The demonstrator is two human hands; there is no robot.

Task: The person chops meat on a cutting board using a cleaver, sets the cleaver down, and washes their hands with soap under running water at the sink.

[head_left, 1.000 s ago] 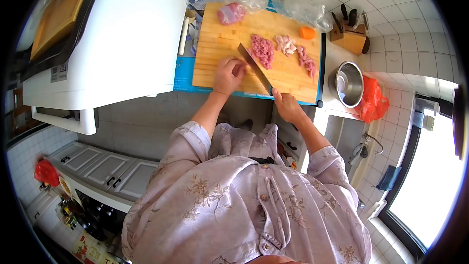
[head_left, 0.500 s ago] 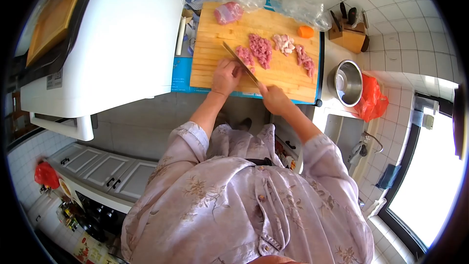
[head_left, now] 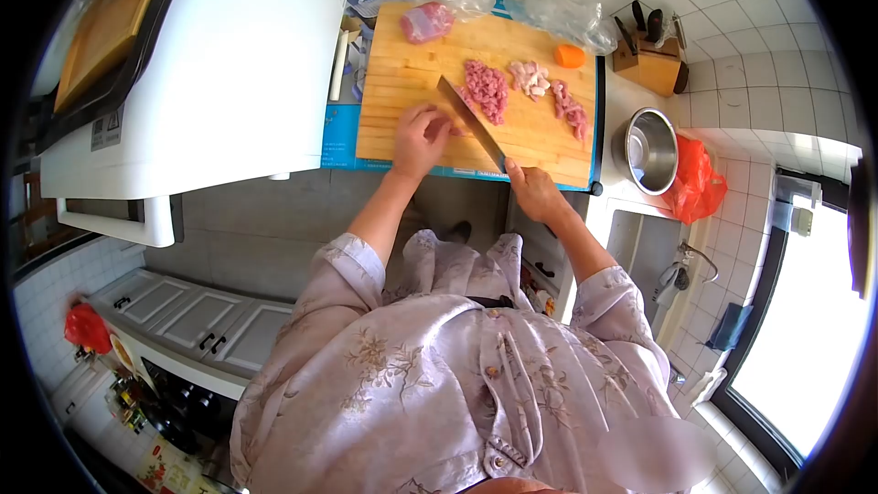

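Note:
My right hand [head_left: 536,190] is closed round the handle of a kitchen knife [head_left: 472,123], its broad blade slanting up and left over the wooden cutting board [head_left: 389,82]. Left of the blade, my left hand [head_left: 420,139] has its fingers curled on the board, with a small pink piece of meat [head_left: 457,132] at the fingertips. Across the blade lies a pile of diced meat [head_left: 487,91], partly hidden by the knife. Farther right are a paler heap of chopped meat or fat [head_left: 530,79] and a strip-like heap of meat [head_left: 570,111].
A larger chunk of meat [head_left: 427,22] lies at the board's back left, and an orange carrot piece [head_left: 569,56] at the back right. Plastic bags [head_left: 572,18] lie behind. On the right stand a knife block [head_left: 647,66], a steel bowl [head_left: 651,152] and a red bag [head_left: 695,181].
The knife has moved right and turned more of its blade side to view, against the diced pile. The small heap beside the pile now looks merged with it. My left hand's fingers have loosened slightly.

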